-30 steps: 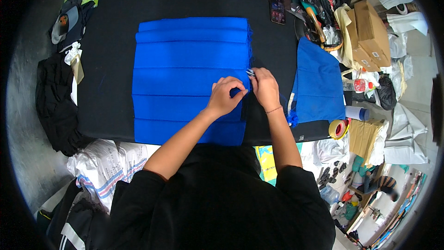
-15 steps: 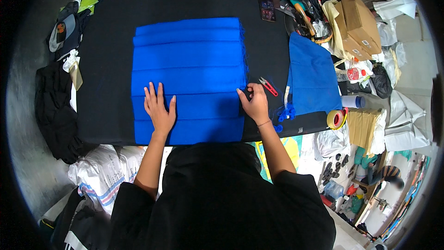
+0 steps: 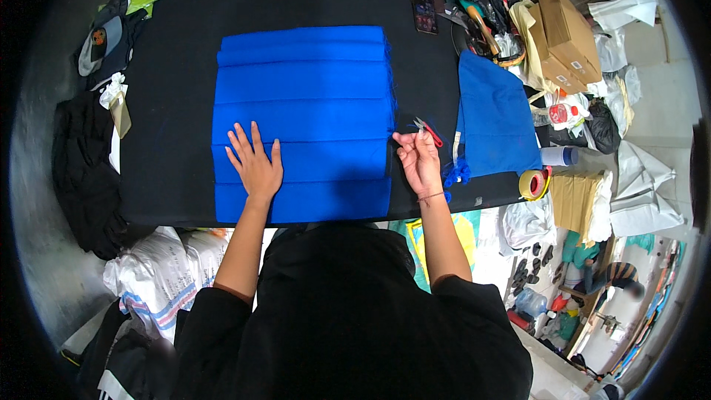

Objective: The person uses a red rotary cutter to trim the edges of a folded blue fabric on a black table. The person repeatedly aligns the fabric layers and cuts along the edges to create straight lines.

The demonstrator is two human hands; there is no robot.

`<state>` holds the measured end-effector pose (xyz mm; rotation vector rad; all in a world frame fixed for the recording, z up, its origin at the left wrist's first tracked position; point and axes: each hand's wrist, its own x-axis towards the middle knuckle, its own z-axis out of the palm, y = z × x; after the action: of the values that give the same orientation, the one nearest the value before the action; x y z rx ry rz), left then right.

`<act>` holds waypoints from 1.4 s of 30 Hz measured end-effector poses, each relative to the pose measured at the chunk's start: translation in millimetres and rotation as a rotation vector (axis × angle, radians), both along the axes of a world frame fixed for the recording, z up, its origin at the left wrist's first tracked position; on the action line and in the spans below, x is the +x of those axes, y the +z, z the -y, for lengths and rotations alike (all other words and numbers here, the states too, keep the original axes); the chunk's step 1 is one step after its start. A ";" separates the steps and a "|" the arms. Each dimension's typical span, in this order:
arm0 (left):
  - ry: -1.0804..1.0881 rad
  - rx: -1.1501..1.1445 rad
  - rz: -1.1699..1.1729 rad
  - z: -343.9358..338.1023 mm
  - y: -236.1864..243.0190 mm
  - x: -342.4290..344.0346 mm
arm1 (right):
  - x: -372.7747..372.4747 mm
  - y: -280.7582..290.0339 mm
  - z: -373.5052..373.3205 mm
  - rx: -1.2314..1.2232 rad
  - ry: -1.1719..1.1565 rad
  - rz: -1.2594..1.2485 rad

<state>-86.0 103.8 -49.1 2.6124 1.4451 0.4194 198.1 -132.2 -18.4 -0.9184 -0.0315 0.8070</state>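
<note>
A stack of bright blue fabric pieces (image 3: 304, 115), or one piece in folds, lies on the black-covered table, with stitched lines across it and a frayed right edge. My left hand (image 3: 258, 169) rests flat on its lower left part, fingers spread. Just off the fabric's right edge, my right hand (image 3: 421, 163) is turned partly palm up with its fingers curled in. Whatever its fingertips may hold is too small to make out. Red-handled thread snips (image 3: 432, 133) lie right at these fingertips, partly hidden by them.
To the right are a darker blue cloth (image 3: 498, 118), blue thread scraps (image 3: 458, 172), a tape roll (image 3: 532, 184) and a phone (image 3: 425, 13). Cardboard boxes (image 3: 569, 33) and a basket of tools stand beyond. Black cloth (image 3: 87, 170) hangs over the left edge.
My right hand has left the fabric's right edge, moved slightly right and rolled palm up beside the snips. My left hand stays flat on the fabric. The view has shifted slightly.
</note>
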 end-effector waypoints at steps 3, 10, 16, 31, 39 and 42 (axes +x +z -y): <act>0.014 -0.013 -0.025 0.8 1.7 -0.9 | 33.6 -8.2 23.7 -0.057 -0.040 0.028; 0.000 -0.010 -0.017 0.4 -2.4 4.2 | 81.6 -13.5 81.1 -0.722 -0.225 0.947; 0.004 -0.036 -0.037 2.1 2.3 3.3 | -44.1 0.6 13.8 -0.997 0.478 1.277; 0.009 -0.021 -0.031 1.1 2.2 1.4 | 35.0 -16.4 81.1 -0.563 -0.452 0.334; 0.003 0.025 -0.024 0.4 1.1 1.1 | 41.0 57.7 38.5 -0.028 -0.158 0.081; 0.008 0.015 -0.035 -0.9 3.2 1.1 | 77.8 43.6 85.7 -0.627 0.025 0.515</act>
<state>-84.9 104.7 -45.9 2.6386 1.4695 0.3890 275.9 -217.9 25.2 -1.7081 -0.2496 0.5874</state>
